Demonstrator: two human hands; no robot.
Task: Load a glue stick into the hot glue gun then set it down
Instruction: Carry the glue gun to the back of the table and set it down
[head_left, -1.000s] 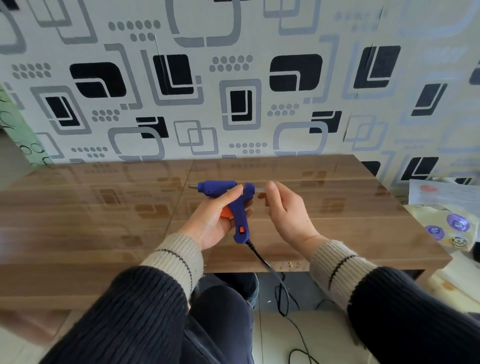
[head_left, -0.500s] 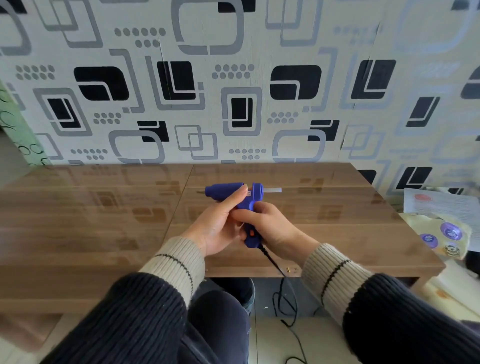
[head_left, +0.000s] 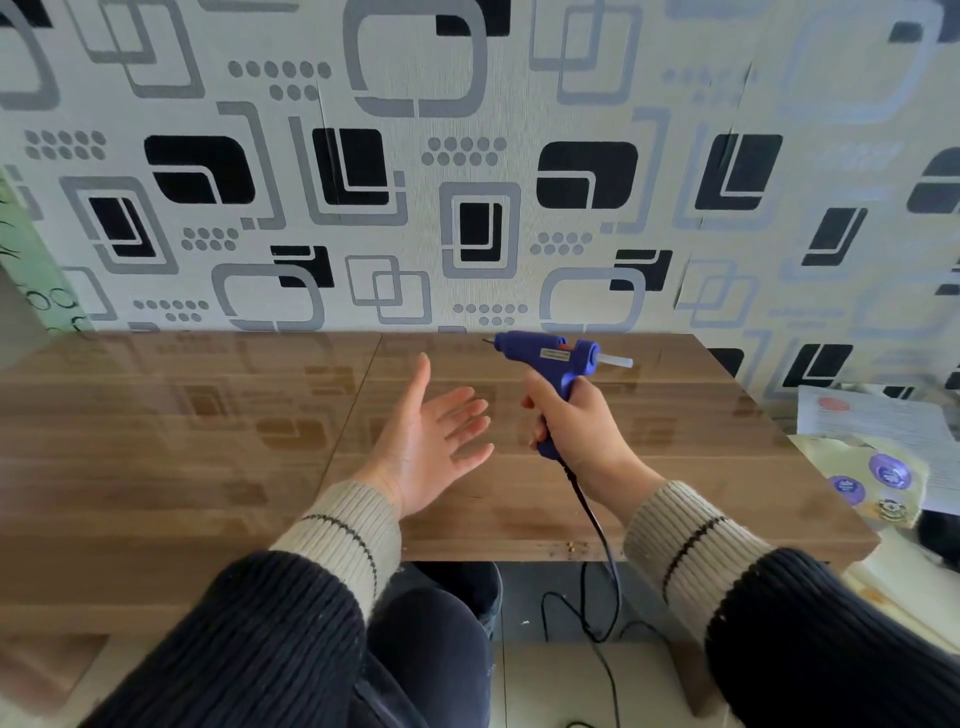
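A blue hot glue gun (head_left: 556, 358) is held upright above the wooden table (head_left: 208, 426), its nozzle pointing left. My right hand (head_left: 576, 426) is wrapped around its handle. A clear glue stick (head_left: 615, 360) pokes out of the back of the gun, pointing right. The gun's black cord (head_left: 592, 519) hangs from the handle over the table's front edge. My left hand (head_left: 431, 441) hovers just left of the gun, palm up and fingers spread, holding nothing.
The patterned wall stands right behind the table. A yellowish packet with purple round stickers (head_left: 872, 478) and a white paper sheet (head_left: 878, 421) lie off the table's right end. The cord loops on the floor below.
The gun passed from my left hand to my right hand, then rose up and to the right. My left hand let go and opened, palm up.
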